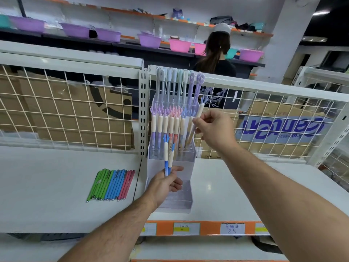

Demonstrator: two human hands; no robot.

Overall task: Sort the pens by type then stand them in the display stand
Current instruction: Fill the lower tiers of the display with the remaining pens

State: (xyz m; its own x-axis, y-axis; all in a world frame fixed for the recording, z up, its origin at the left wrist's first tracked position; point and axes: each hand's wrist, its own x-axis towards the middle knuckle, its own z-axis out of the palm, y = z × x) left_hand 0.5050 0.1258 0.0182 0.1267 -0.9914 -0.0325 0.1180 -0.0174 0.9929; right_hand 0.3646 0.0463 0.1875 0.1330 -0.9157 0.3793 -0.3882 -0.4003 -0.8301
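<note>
From the head camera: the right hand (211,127) pinches a cream pen (198,112), tilted at the right end of the stand's (181,197) middle row, apparently being slotted in. Next it needs guiding straight down into a free hole. The left hand's (166,184) grip is closed round two matching pens (166,154) in front of the stand.

Lighting: bright, even, cool-white indoor light from overhead.
Source: ceiling strip lamp (321,13), upper right, blown out to white.
Glare: small hot spot on white shelf (208,186) just beside the display stand (175,205); another on top rail (44,60).
Shadows: soft and faint; darkest below the shelf's front edge.
Dark zone: upper right corner.
Distortion: wide-angle bowing; wire grid (66,110) and rails curve toward the edges.
Focus: centre fairly sharp; purple basins (28,23) at upper left smeared.
</note>
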